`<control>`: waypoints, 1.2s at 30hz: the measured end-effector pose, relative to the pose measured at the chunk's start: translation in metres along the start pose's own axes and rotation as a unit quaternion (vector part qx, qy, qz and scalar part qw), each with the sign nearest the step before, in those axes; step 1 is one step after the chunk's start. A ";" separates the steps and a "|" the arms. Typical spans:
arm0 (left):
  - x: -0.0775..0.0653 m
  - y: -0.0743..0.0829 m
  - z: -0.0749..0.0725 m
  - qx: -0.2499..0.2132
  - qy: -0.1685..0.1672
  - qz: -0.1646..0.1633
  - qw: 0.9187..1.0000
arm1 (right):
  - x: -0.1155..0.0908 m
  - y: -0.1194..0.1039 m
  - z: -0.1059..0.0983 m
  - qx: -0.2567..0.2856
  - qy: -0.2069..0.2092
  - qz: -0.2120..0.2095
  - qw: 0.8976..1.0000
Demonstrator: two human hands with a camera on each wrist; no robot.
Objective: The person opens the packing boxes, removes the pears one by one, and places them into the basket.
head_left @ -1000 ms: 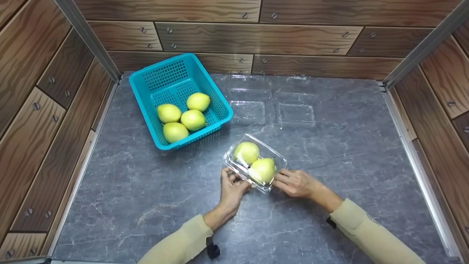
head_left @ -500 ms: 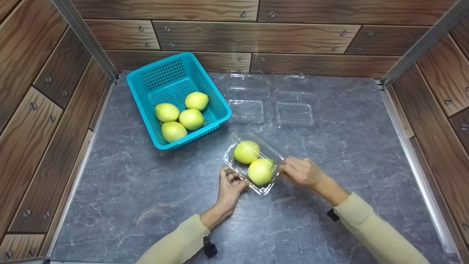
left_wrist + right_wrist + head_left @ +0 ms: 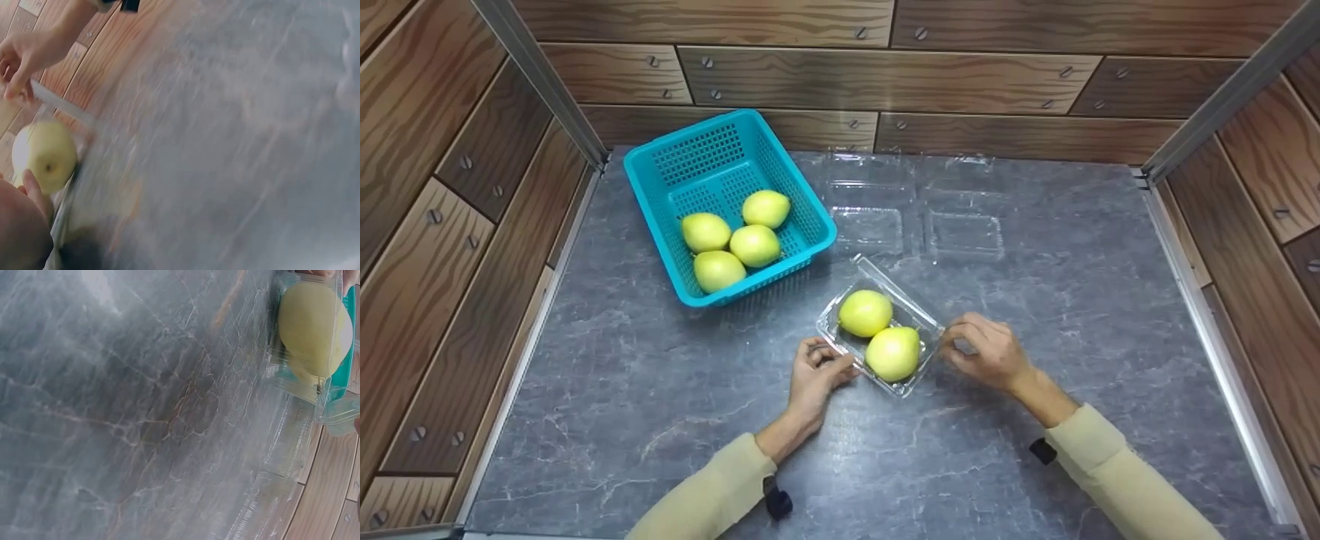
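Note:
A clear plastic clamshell box point(image 3: 901, 388) sits mid-table with two yellow-green pears inside, the far pear point(image 3: 865, 313) and the near pear point(image 3: 893, 354). Its lid point(image 3: 894, 285) is raised, standing steeply along the far right side. At the near left rim my left hand point(image 3: 812, 382) holds the box's edge, thumb on the rim. My right hand point(image 3: 988, 352) pinches the lid's right corner. In the left wrist view, one pear point(image 3: 48, 154) shows beyond the left fingers. The right wrist view catches a pear point(image 3: 309, 326) through the clear plastic.
A turquoise basket point(image 3: 802, 176) with several pears point(image 3: 718, 271) stands at the back left. Behind the box lie open clear clamshells point(image 3: 868, 229) point(image 3: 964, 234). Wood-patterned walls point(image 3: 885, 79) enclose the grey marbled table point(image 3: 660, 390) at the back and sides.
The lid has swung up from over the pears toward the far right side. My right hand moved right and slightly up with its corner. My left hand shifted slightly left.

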State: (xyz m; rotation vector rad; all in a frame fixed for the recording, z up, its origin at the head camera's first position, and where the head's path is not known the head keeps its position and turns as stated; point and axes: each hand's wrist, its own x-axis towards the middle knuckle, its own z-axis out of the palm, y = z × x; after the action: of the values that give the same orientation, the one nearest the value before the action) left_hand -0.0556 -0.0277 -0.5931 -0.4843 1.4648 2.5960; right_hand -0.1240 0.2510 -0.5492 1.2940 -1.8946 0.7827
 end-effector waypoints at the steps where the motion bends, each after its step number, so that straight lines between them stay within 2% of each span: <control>1: 0.003 0.003 -0.002 0.001 0.004 -0.001 1.000 | -0.001 0.000 0.000 0.006 0.006 0.007 1.000; 7: 0.019 0.021 -0.011 0.021 0.011 -0.014 1.000 | -0.004 0.001 0.001 0.037 0.038 0.047 0.997; 14: 0.038 0.036 -0.021 0.076 -0.016 -0.018 0.997 | -0.008 0.001 0.003 0.072 0.058 0.090 0.992; 21: 0.056 0.050 -0.026 0.104 -0.012 -0.004 0.995 | -0.011 -0.001 0.006 0.101 0.103 0.149 0.978; 27: 0.072 0.061 -0.025 0.130 -0.021 -0.010 0.991 | -0.014 -0.005 0.008 0.111 0.138 0.209 0.962; 36: 0.093 0.070 -0.014 0.204 -0.040 -0.030 0.978 | -0.020 -0.008 0.010 0.096 0.147 0.279 0.944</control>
State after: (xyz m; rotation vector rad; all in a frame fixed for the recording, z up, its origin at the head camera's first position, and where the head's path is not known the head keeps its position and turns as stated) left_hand -0.1585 -0.0810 -0.5746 -0.3583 1.8555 2.1557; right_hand -0.1134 0.2510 -0.5701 0.6800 -1.9826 1.3953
